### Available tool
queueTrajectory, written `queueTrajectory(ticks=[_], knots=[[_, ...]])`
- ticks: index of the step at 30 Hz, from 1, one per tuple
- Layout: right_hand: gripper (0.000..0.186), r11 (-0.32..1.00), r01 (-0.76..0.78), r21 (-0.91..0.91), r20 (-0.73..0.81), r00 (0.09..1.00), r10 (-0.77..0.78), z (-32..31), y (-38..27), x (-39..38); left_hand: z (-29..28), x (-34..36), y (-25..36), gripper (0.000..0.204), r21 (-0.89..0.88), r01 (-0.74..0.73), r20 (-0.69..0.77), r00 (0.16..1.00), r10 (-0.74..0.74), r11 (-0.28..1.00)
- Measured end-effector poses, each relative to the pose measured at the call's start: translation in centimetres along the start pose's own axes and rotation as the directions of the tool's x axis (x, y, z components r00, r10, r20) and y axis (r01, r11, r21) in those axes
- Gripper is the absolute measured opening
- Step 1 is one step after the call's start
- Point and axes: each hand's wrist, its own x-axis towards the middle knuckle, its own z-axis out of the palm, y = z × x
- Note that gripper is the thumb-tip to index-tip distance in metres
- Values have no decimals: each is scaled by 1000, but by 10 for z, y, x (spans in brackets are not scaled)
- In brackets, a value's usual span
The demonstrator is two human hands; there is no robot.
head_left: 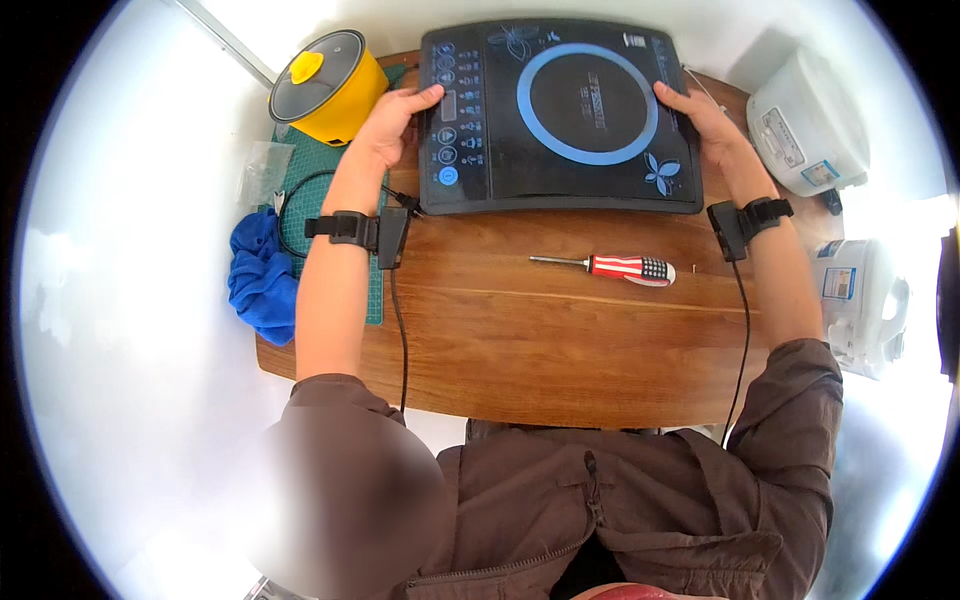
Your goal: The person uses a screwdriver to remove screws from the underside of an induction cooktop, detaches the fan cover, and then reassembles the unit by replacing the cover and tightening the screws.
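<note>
My left hand grips the left edge of a black induction cooktop at the back of the wooden table, its thumb over the control panel. On the opposite edge, my right hand holds the cooktop too, thumb on top and the other fingers mostly out of sight. The cooktop lies face up, showing a blue ring and buttons. A screwdriver with a red, white and dark patterned handle lies on the table in front of it. Dark straps with small devices and cables are round both my wrists.
A yellow pot with a lid, a green cutting mat, a clear plastic bag, a blue cloth and a black cord are on the left. Two white appliances stand along the right side. A white wall borders the back.
</note>
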Motion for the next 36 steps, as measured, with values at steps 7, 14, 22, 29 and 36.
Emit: queueTrajectory(ticks=[7, 14, 22, 29, 36], knots=[[62, 907, 312, -282, 63, 950, -307, -20, -42, -19, 16, -30, 48, 35, 88, -299, 22, 954, 298, 950], [61, 753, 520, -403, 110, 845, -524, -17, -69, -40, 27, -40, 61, 39, 178, -605, 11, 790, 613, 776], [40, 504, 494, -708, 53, 749, -661, -9, -41, -69, 23, -66, 21, 27, 534, -490, -61, 790, 610, 688], [42, 345, 703, -622, 177, 556, -812, 1, -5, -77, 45, -95, 1, 51, 458, -761, 81, 550, 831, 459], [41, 366, 821, -439, 274, 510, -816, -26, 26, -65, 43, -90, -10, 57, 216, -745, 144, 664, 734, 631]])
